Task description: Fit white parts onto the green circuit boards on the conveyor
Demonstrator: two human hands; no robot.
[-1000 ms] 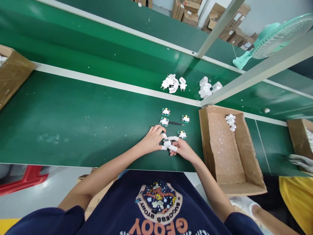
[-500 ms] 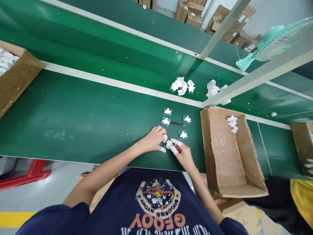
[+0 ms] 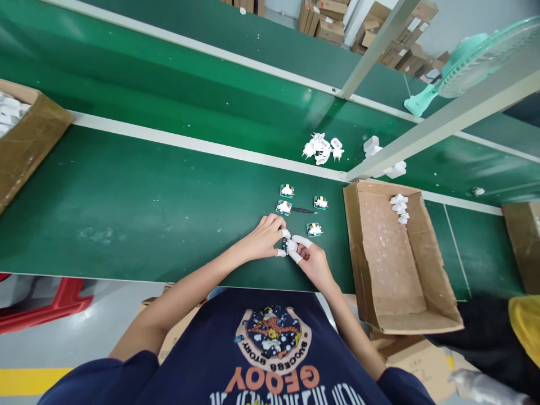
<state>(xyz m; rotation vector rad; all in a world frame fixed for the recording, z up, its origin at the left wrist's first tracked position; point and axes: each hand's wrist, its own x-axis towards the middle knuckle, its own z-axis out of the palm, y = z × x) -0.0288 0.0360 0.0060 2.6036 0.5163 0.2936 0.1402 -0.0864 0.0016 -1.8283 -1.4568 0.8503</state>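
Note:
My left hand (image 3: 265,238), with white finger cots on thumb and index finger, pinches the edge of a small green circuit board (image 3: 286,245) near the table's front edge. From the other side my right hand (image 3: 313,260), also in finger cots, grips a small white part (image 3: 292,246) against that board. Fingers partly hide both pieces, so I cannot tell how they join. Just beyond lie several loose circuit boards with white blobs, among them a near right one (image 3: 314,229) and a left one (image 3: 284,207). Black tweezers (image 3: 302,210) lie between them.
An open cardboard box (image 3: 388,264) with several white parts (image 3: 400,208) stands at right. Behind a rail lie white plugs (image 3: 321,149) and white housings (image 3: 396,169). A metal post (image 3: 447,107) slants above. Another box (image 3: 34,140) is at far left. A person's yellow sleeve (image 3: 525,320) shows lower right.
The white plugs and housings behind the rail have shifted right. My hands keep hold of the board and white part, slightly closer together. Something whitish has appeared near the person at lower right.

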